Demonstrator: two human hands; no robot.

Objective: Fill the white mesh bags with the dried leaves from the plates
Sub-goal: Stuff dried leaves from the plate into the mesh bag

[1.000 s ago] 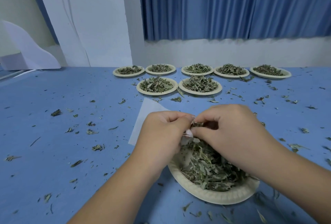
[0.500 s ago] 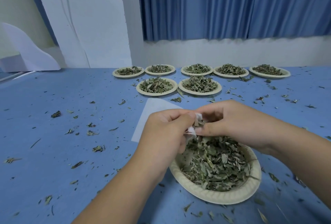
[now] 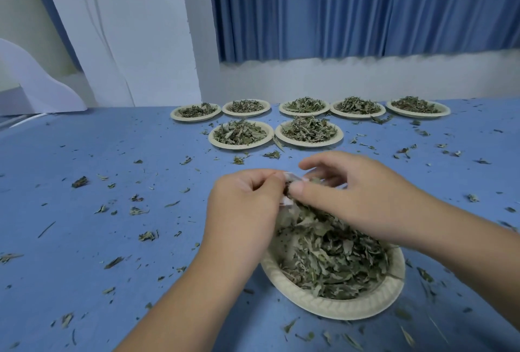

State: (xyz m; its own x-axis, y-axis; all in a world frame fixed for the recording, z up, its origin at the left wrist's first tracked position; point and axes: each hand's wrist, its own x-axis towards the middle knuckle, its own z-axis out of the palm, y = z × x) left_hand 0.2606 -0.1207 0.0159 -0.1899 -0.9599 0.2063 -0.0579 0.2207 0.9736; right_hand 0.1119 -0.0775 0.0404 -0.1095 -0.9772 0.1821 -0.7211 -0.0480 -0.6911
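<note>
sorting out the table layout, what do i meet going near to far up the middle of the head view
near plate of leaves, front row of two plates, back row of five plates, white wall, blue curtain

Your left hand [image 3: 244,205] and right hand [image 3: 351,196] cover nearly all of the small white mesh bag [image 3: 291,178]. Only a crumpled sliver shows between them, and its mouth is hidden. You cannot tell whether your right fingers pinch the bag or loose leaves. Your left wrist hides the near-left rim of the cream paper plate [image 3: 337,309] of dried green leaves [image 3: 332,261]. Both forearms run off the bottom and right edges.
</note>
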